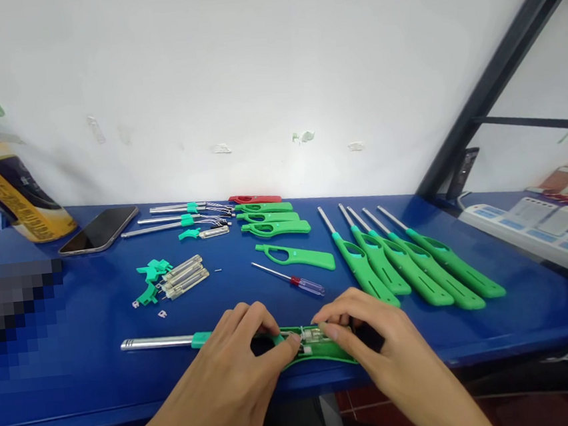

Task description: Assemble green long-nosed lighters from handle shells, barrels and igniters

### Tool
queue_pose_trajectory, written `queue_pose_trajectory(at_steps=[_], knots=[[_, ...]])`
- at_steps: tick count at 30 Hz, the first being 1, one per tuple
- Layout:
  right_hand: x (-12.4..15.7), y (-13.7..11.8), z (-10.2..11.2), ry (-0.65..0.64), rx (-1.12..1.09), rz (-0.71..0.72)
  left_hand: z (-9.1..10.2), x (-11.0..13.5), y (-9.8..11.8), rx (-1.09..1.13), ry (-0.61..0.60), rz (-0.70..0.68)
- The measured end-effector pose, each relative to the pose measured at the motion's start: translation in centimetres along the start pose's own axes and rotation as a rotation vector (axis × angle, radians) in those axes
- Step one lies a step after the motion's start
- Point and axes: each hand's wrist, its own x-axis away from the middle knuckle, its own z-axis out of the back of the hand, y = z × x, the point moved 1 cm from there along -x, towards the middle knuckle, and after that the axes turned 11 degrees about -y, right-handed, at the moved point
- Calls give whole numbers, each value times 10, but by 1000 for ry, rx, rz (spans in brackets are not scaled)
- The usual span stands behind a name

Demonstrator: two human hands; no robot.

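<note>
An opened gas lighter with a green half shell [322, 355] lies near the front edge of the blue table, its silver tube [156, 343] pointing left. My left hand [238, 365] is closed over the lighter's trigger area, thumb and fingers pressed on the parts there. Inside the shell sits a clear fuel tank [314, 335]. With thumb and forefinger, my right hand [375, 328] grips the right end of this tank. Part of the shell is hidden under both hands. Just behind the lighter rests a screwdriver [307, 285] with a clear purplish handle.
Several assembled green lighters [409, 261] lie at the right. Loose green shells [298, 258], a red shell [257, 199], metal tubes with wires [165, 228], clear tanks [184, 279] and teal triggers [153, 269] spread behind. A phone [99, 231] and yellow bottle [15, 185] stand left.
</note>
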Motion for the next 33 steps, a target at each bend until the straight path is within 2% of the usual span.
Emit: queue_pose_trajectory(at_steps=[10,15,21,28,33], knots=[[0,-7,-6,5,57,4,-5,4,-2,32,-93,5],[1,-4,-5,25,36,17,-5,0,-2,89,-139,56],[2,-3,-5,89,40,-9,-4,0,-2,73,-81,64],[-1,3,-4,194,-63,-39,-1,1,0,-52,-100,3],[2,5,-1,171,-85,-72,-3,3,-1,-35,-54,-25]])
